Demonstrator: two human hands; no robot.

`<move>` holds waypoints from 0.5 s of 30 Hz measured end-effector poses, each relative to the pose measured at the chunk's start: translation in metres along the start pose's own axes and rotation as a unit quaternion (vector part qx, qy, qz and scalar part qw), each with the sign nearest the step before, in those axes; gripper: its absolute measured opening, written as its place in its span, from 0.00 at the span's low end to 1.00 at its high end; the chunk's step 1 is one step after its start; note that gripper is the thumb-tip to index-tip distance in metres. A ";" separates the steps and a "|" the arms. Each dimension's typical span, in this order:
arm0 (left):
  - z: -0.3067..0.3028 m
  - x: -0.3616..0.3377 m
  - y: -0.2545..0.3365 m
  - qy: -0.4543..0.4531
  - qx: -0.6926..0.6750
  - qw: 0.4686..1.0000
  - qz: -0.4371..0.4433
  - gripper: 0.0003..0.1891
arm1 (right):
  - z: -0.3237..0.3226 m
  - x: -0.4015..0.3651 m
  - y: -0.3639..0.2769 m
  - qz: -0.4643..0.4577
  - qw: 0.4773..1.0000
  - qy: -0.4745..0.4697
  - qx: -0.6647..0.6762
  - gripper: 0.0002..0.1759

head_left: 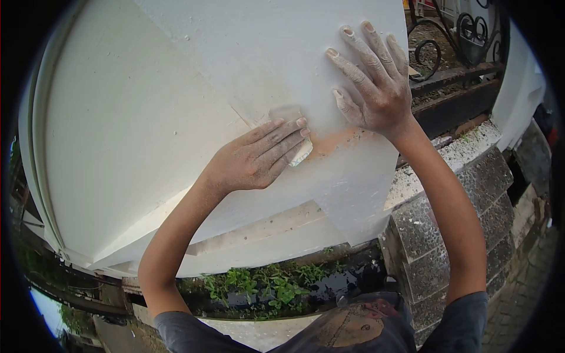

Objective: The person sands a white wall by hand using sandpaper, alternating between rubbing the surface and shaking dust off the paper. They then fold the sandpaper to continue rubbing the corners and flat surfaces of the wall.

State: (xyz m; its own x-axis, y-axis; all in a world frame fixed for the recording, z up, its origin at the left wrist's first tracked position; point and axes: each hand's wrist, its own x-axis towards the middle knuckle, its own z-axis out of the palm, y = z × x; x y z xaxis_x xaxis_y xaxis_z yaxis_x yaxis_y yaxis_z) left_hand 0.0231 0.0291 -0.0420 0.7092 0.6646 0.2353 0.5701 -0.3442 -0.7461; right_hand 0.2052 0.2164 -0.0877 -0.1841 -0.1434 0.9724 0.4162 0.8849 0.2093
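— Where are the hands?
— Both are on the white wall (147,117). The left hand (253,159), near centre, pins a pale sheet (287,113) under its flat fingers. The right hand (376,79) lies spread at one o'clock.
— Anything between them?
— An orange patch (335,141). Weeds (265,288) grow at six o'clock, and stone blocks (441,235) stand at four.
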 end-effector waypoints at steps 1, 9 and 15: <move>-0.006 0.002 -0.013 0.025 0.006 1.000 -0.009 0.16 | 0.000 0.000 0.001 -0.001 1.000 0.002 0.000 0.27; -0.012 0.002 -0.026 0.070 0.037 0.996 -0.033 0.16 | 0.000 -0.001 0.002 -0.003 1.000 -0.003 -0.010 0.27; 0.005 -0.001 -0.005 -0.013 -0.008 0.999 0.038 0.18 | 0.001 0.001 0.003 -0.010 1.000 0.005 -0.007 0.26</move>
State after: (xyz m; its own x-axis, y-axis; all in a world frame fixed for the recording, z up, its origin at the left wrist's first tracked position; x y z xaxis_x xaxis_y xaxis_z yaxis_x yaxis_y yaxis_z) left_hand 0.0172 0.0332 -0.0420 0.7395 0.6532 0.1626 0.5221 -0.4042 -0.7510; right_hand 0.2053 0.2200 -0.0867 -0.1830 -0.1662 0.9690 0.4240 0.8759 0.2303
